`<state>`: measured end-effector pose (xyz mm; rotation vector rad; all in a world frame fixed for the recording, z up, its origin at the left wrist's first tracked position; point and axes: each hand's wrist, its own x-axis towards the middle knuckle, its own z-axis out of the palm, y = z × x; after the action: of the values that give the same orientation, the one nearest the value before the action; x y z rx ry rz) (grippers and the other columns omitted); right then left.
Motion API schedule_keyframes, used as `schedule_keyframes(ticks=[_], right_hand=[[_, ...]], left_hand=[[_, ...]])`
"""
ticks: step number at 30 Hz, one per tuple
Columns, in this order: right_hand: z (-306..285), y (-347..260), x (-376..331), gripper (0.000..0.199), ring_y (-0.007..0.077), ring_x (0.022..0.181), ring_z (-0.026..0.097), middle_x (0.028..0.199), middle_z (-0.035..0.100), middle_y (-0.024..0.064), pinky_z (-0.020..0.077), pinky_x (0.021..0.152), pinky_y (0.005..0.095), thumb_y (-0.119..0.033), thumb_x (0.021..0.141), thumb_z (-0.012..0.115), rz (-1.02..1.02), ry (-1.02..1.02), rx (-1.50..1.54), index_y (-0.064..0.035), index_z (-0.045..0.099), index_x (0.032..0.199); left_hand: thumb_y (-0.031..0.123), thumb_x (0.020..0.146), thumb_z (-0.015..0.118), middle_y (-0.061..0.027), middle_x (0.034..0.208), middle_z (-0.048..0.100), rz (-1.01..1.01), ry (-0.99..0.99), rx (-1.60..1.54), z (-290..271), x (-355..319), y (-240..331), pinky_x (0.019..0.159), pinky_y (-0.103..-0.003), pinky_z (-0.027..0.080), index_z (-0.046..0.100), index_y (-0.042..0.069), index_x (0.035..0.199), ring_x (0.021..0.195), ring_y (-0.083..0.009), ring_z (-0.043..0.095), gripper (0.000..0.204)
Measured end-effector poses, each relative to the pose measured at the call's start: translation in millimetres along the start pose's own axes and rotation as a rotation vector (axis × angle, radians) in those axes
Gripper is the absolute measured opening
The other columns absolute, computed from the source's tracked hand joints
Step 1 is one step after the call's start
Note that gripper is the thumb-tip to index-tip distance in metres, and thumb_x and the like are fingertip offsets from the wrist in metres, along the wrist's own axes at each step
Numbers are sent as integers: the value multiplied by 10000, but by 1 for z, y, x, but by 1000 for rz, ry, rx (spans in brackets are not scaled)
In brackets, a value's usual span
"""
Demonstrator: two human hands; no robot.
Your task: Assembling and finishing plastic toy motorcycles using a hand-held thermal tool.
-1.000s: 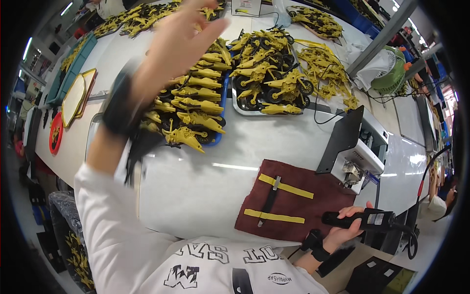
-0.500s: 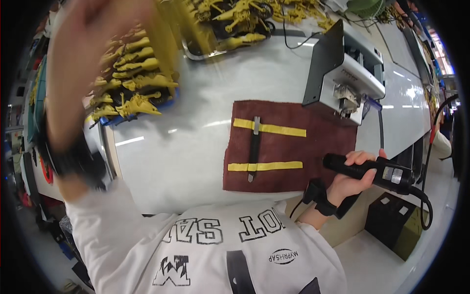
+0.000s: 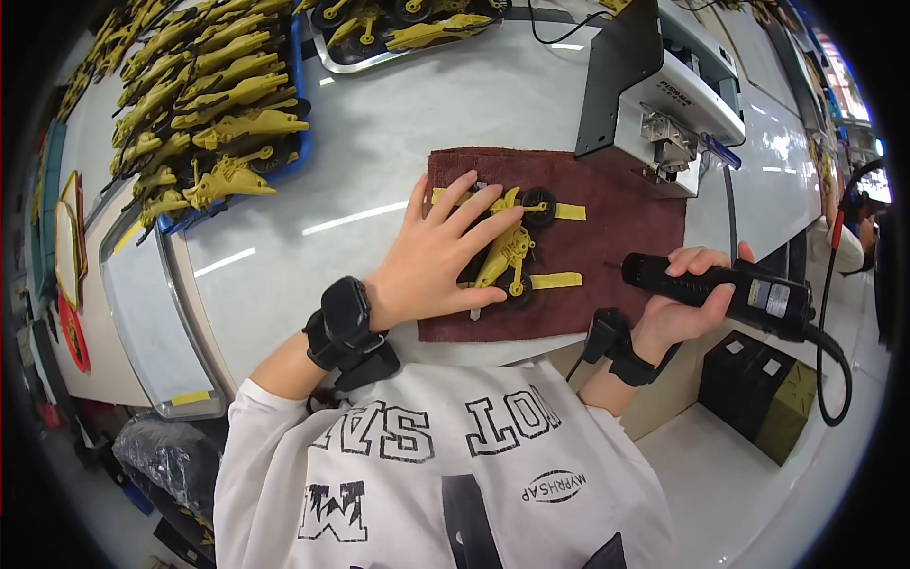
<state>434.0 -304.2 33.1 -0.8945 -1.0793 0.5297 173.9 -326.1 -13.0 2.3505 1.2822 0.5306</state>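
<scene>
A yellow toy motorcycle (image 3: 512,249) with black wheels lies on its side on a dark red cloth mat (image 3: 626,228). My left hand (image 3: 441,247) rests on its left side with fingers spread, the fingertips and thumb touching it. Part of the toy and a dark bar under it are hidden by that hand. Two yellow tape strips (image 3: 555,281) on the mat run under the toy. To the right, my right hand (image 3: 697,284) is wrapped round a black corded electric screwdriver (image 3: 664,276). Its thin tip points left toward the toy, apart from it.
A blue tray (image 3: 305,123) of several yellow toy motorcycles stands at the far left. Behind is a metal tray (image 3: 355,64) with more. A white and black machine (image 3: 678,104) stands beyond the mat. The screwdriver's cable (image 3: 839,389) loops at the right.
My left hand has come down from the upper left, where blurred yellow things were near it, onto the mat; a toy motorcycle lies there now. My right hand still grips the screwdriver.
</scene>
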Motion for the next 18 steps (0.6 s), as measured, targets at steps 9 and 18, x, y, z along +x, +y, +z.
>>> schedule_keyframes(ticks=[9,18], right_hand=[[19,-17,18,663,176,463,458,623,469,44,412,513,355,-540,818,511,13,-150,54,-37,392,1233],[59,-12,105,500,191,520,486,606,496,67,428,567,356,-476,846,480,-172,-56,-35,-75,437,1142]], left_hand=[[558,684,628,-118,1394,347,23,24,-75,3,0,-8,1028,-584,127,419,143,1325,1300,-384,246,792],[485,664,668,-102,1374,389,31,43,-98,3,-1,-8,1032,-607,69,449,128,1305,1309,-375,253,766]])
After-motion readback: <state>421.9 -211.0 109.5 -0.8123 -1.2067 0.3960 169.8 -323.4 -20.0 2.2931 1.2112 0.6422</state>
